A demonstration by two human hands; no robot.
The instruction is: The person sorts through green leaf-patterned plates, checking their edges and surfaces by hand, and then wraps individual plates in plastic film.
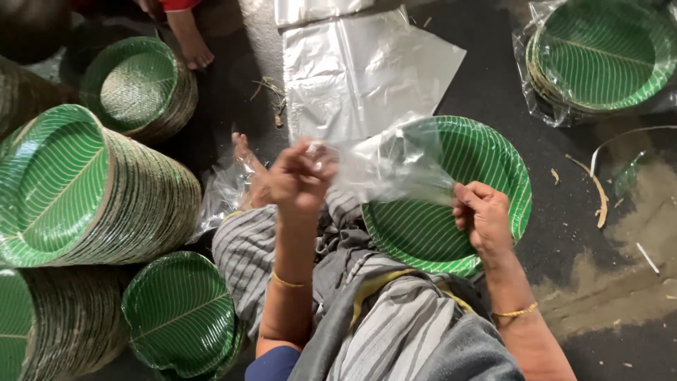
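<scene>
A clear plastic bag (pixel 384 166) is stretched between my two hands above my lap. My left hand (pixel 300 176) pinches one end of it at the upper middle. My right hand (pixel 482 215) grips the other end lower right. Under the bag lies a stack of green leaf-patterned paper plates (pixel 486 162) resting against my knee. My legs, in grey striped cloth (pixel 374 310), fill the lower middle.
Long stacks of the same green plates lie on their sides at left (pixel 92 187), with more behind (pixel 137 85) and below (pixel 180 314). A bagged stack (pixel 599 53) sits at top right. Flat plastic bags (pixel 360 67) lie on the dark floor. Another person's foot (pixel 189 39) is at the top.
</scene>
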